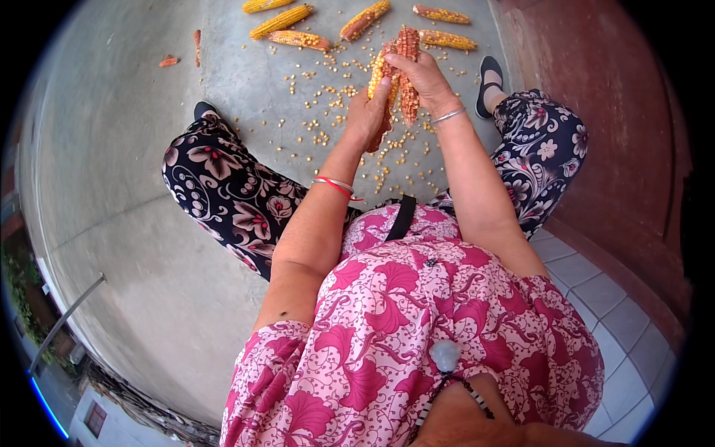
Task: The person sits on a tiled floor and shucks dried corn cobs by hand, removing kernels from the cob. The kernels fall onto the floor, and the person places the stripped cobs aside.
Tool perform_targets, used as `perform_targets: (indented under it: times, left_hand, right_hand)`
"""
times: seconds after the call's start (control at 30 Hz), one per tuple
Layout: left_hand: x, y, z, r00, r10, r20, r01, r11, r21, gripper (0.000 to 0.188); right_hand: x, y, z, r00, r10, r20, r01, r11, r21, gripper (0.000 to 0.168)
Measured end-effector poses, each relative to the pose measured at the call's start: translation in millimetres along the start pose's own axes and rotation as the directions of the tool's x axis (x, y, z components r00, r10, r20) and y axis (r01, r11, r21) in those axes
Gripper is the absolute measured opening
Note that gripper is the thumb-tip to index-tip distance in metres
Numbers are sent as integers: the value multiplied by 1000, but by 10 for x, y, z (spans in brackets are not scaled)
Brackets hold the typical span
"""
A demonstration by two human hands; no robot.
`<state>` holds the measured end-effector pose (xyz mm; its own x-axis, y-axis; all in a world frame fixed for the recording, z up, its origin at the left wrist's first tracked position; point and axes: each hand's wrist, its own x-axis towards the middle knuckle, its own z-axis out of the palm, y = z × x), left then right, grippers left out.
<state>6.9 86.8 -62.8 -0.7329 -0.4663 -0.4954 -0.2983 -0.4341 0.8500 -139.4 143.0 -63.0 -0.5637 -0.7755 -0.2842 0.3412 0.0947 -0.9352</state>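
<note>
Between my knees, both hands meet over the concrete floor. My left hand grips a partly shelled corn cob, with yellow kernels along its left side and bare reddish core at its lower end. A stripped reddish cob stands nearly lengthwise in my right hand, close against the first. The right thumb lies across the top of the two cobs; exactly where they touch is hidden by the fingers. Loose yellow kernels are scattered on the floor below and around my hands.
Beyond my hands lie several corn cobs, one full of kernels and others partly stripped. Two reddish cob pieces rest at the far left. A dark red surface rises at the right, with pale tiles below.
</note>
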Motion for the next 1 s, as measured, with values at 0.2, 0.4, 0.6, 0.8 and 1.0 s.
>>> perform_targets:
  times: [0.2, 0.4, 0.6, 0.8, 1.0]
  left_hand:
    - [-26, -60, 30, 997, 68, 44, -67, 997, -37, 38]
    - [53, -150, -12, 996, 51, 67, -36, 975, -218, 21]
    - [145, -221, -62, 997, -42, 58, 56, 965, -255, 21]
    - [104, -245, -18, 1000, -4, 16, 6, 994, -111, 25]
    - [121, -243, -64, 999, -27, 22, 28, 997, -77, 25]
  right_hand:
    - [-10, -25, 21, 991, -13, -134, 17, 1000, 26, 21]
    - [-31, -46, 54, 987, -9, -161, 5, 1000, -24, 18]
    - [35, 81, 146, 971, -126, -205, 79, 971, -225, 20]
    - [51, 125, 119, 962, -120, -246, 32, 942, -335, 22]
    - [-24, 71, 176, 991, -42, -124, 8, 966, -260, 24]
